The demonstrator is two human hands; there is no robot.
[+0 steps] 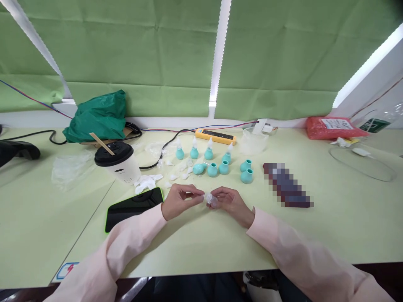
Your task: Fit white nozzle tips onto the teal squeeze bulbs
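Observation:
My left hand (181, 200) and my right hand (231, 202) meet at the middle of the pale green table (204, 239), fingers pinched together on a small clear plastic part (209, 198) held between them. Just beyond my hands lie several teal rubber bulbs (217, 167), some fitted with clear tips and standing upright in a row, others open-topped or lying on their side. Loose clear tips (176, 170) are scattered to the left of the bulbs. Both arms wear pale pink sleeves.
A black phone in a green case (134, 208) lies by my left hand. A lidded white cup with a wooden stirrer (118, 163) stands behind it. Farther back are a green bag (97, 117), a yellow power strip (215, 136), a clear tub (253, 141) and a red packet (333, 127).

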